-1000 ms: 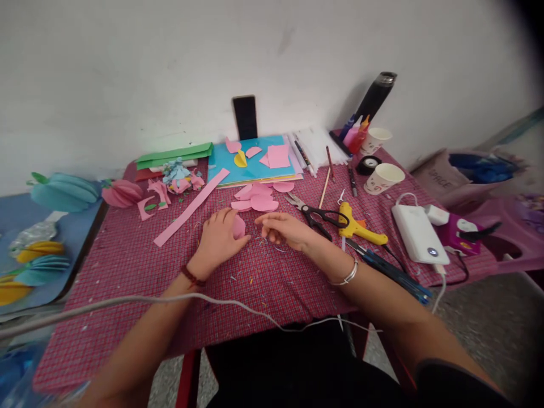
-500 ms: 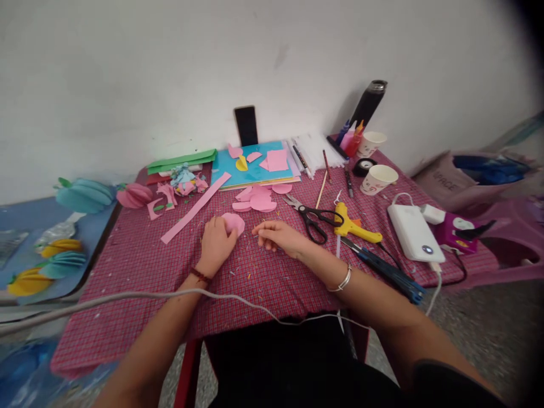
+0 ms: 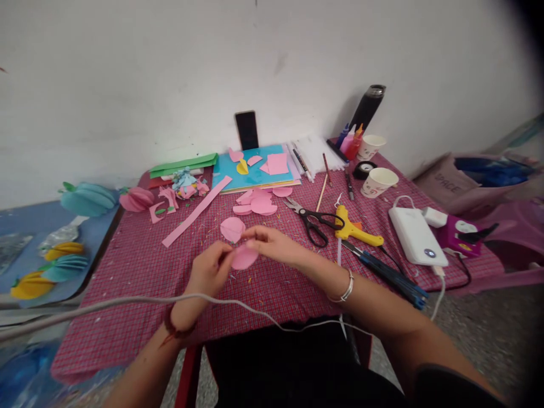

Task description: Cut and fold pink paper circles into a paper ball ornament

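Between my two hands is a pink paper circle, held just above the checked cloth. My left hand pinches its left edge, and my right hand grips its upper right edge. Another pink circle with a crease line, the creased paper circle, lies on the cloth just beyond my fingers. Behind it rests a loose pile of pink paper circles, some folded in half. Black-handled scissors lie to the right of the pile, blades toward it.
A yellow glue gun, a blue cutter-like tool and a white power bank lie at right. Paper cups stand behind them. A pink strip lies at left. A cable crosses low in front of my arms.
My left hand has moved toward me from the creased circle, leaving it on the cloth. My right hand has come left, and both hands now hold a pink circle.
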Motion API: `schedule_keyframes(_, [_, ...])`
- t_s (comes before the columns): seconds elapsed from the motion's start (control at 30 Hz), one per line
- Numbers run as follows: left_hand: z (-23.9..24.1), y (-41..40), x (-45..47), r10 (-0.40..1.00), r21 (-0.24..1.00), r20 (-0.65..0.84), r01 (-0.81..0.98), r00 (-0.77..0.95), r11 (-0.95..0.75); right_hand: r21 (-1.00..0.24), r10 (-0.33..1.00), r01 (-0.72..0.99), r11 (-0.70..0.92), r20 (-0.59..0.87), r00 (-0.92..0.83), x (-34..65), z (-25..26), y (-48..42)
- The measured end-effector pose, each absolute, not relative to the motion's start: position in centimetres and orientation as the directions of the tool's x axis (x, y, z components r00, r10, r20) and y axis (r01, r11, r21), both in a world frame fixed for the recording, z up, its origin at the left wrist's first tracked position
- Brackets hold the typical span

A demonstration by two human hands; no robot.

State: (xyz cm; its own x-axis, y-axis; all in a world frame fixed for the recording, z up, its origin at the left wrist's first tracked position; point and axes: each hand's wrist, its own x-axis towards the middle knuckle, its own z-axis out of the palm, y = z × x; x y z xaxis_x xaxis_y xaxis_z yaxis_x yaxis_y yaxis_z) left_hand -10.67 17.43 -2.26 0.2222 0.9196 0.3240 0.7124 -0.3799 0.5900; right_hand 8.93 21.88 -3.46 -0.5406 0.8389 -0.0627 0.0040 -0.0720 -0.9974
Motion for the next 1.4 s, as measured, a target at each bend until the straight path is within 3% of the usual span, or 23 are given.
schedule_keyframes(0.1, [-2.3,16.0,-10.9,0.911,0.621,0.248,0.668,0.329,-0.410,-0.992,0.823,0.118,-0.046,-0.105,-0.559,9.4,-4.2,21.4])
schedule_keyframes(0.2, [-2.5,17.7,-12.7,0.914,0.624,0.194,0.674,0.357,-0.395,-0.987,0.876,0.144,-0.064,-0.125,-0.465,10.4,-4.5,22.8])
schedule_keyframes(0.27, [-2.7,20.5,-14.1,0.911,0.507,0.199,0.758,0.361,-0.411,-0.986,0.916,0.142,-0.092,-0.139,-0.375,11.0,-4.3,25.1])
schedule_keyframes(0.37, [-3.4,25.1,-14.8,0.840,0.245,0.164,0.804,0.517,-0.542,-0.977,0.945,0.142,-0.161,-0.194,-0.263,11.5,-3.7,28.8])
schedule_keyframes(0.47, [-4.3,28.1,-14.1,0.769,0.141,0.045,0.758,0.638,-0.637,-0.955,0.912,0.178,-0.237,-0.281,-0.298,11.4,-3.3,30.1])
schedule_keyframes(0.67, [-5.4,30.1,-13.4,0.788,0.386,0.040,0.718,0.615,-0.580,-0.939,0.853,0.245,-0.242,-0.326,-0.408,11.1,-3.9,26.8])
schedule_keyframes(0.93, [-4.2,29.2,-13.5,0.911,0.613,0.160,0.685,0.380,-0.394,-0.988,0.935,0.149,-0.035,-0.085,-0.345,9.5,-4.2,25.3])
schedule_keyframes(1.03, [-3.0,26.3,-12.4,0.921,0.777,0.097,0.550,0.376,-0.306,-0.998,0.924,0.036,-0.045,-0.055,-0.377,9.0,-3.6,24.5])
schedule_keyframes(1.13, [-1.6,23.1,-11.1,0.926,0.963,-0.047,0.262,0.375,-0.058,-0.991,0.870,-0.068,-0.117,-0.069,-0.489,8.8,-2.9,23.3])
schedule_keyframes(1.27, [-0.3,20.3,-10.2,0.942,0.997,-0.068,0.052,0.328,0.054,-0.967,0.882,-0.159,-0.201,-0.107,-0.460,8.7,-2.5,22.0])
schedule_keyframes(1.4, [0.0,20.1,-11.1,0.973,0.998,0.033,-0.058,0.227,-0.020,-0.945,0.907,-0.212,-0.249,-0.151,-0.392,9.0,-2.6,21.7])
